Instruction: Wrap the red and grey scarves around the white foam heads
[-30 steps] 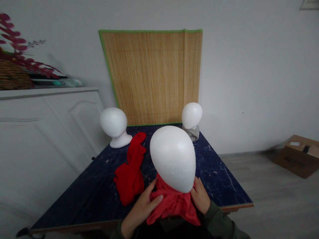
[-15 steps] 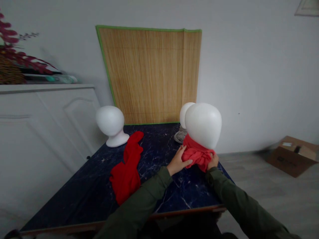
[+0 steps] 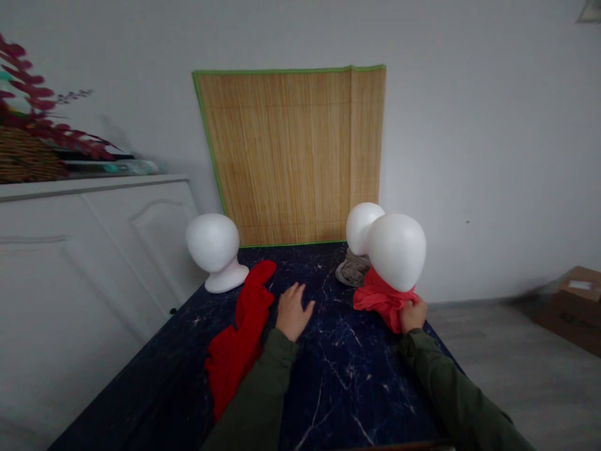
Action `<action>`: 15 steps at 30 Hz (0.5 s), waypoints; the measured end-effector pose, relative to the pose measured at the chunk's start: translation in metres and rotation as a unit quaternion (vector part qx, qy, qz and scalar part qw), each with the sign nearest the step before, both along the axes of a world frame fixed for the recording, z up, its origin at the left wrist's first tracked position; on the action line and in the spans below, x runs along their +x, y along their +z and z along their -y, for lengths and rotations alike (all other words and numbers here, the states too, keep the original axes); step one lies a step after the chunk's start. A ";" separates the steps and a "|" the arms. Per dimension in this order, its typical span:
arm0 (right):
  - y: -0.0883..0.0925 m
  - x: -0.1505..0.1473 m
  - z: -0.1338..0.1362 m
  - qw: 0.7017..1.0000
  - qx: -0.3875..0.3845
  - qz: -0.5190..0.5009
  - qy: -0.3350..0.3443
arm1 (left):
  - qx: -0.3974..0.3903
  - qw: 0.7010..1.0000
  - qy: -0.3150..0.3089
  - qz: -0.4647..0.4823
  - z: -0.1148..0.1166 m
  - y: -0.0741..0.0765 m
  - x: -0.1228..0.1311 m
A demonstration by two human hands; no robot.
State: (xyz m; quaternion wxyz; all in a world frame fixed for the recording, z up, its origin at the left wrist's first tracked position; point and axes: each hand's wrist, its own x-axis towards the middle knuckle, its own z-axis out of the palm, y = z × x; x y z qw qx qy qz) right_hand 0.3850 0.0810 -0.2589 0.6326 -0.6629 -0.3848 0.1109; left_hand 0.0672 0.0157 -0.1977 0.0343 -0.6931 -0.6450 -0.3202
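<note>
Coral cloth [image 3: 378, 300]: bunched around the neck of the near foam head [image 3: 398, 250], on the right side of the worktop [image 3: 338, 376]; it hides the base.
Right hand [image 3: 414, 313]: fingers curled closed on a fold of the coral cloth, low at its right side.
Left hand [image 3: 293, 310]: fingers spread and slightly bent, holding nothing, just beside the red cloth [image 3: 241, 332]; I cannot tell whether it touches the worktop.
Handling the fold: best kept slack and low, I judge, since a sideways tug could tip or drag light foam.
Rear foam head [image 3: 362, 228]: partly behind the near one, grey cloth [image 3: 353, 269] at its neck; contact between the heads cannot be told.
Right edge: runs close by the right hand, with floor [image 3: 483, 338] beyond; shifting inward looks safer.
Left foam head [image 3: 213, 243]: bare-necked near the left edge, the red cloth's tip just beside its base.
Middle stretch: marbled surface between left hand and coral cloth seems the easiest sideways path.
</note>
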 end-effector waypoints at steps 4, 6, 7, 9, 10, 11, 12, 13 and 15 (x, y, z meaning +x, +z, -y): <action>-0.001 0.001 -0.002 1.000 0.005 -0.009 -0.007 | -0.132 0.954 0.266 -0.043 0.001 -0.002 -0.082; -0.004 -0.001 -0.003 1.000 0.004 -0.024 -0.006 | -0.209 0.939 0.270 -0.036 0.003 -0.008 -0.106; -0.005 -0.002 -0.003 0.999 0.003 -0.031 -0.004 | -0.228 0.940 0.252 -0.035 0.003 -0.011 -0.112; -0.007 -0.004 -0.003 0.999 0.002 -0.045 0.001 | -0.230 0.948 0.215 -0.039 0.002 -0.013 -0.113; -0.007 -0.005 -0.002 0.999 0.001 -0.053 0.005 | -0.224 0.953 0.200 -0.040 0.001 -0.013 -0.110; -0.006 -0.005 -0.001 0.998 0.001 -0.062 0.008 | -0.217 0.958 0.182 -0.039 0.000 -0.012 -0.105; -0.005 -0.005 0.001 0.998 -0.001 -0.069 0.011 | -0.208 0.964 0.160 -0.036 -0.001 -0.011 -0.098; -0.002 -0.005 0.005 0.997 -0.003 -0.072 0.012 | -0.197 0.971 0.133 -0.033 -0.001 -0.009 -0.091; 0.005 -0.006 0.015 0.998 0.006 -0.055 0.017 | -0.175 0.982 0.068 -0.024 -0.001 -0.006 -0.074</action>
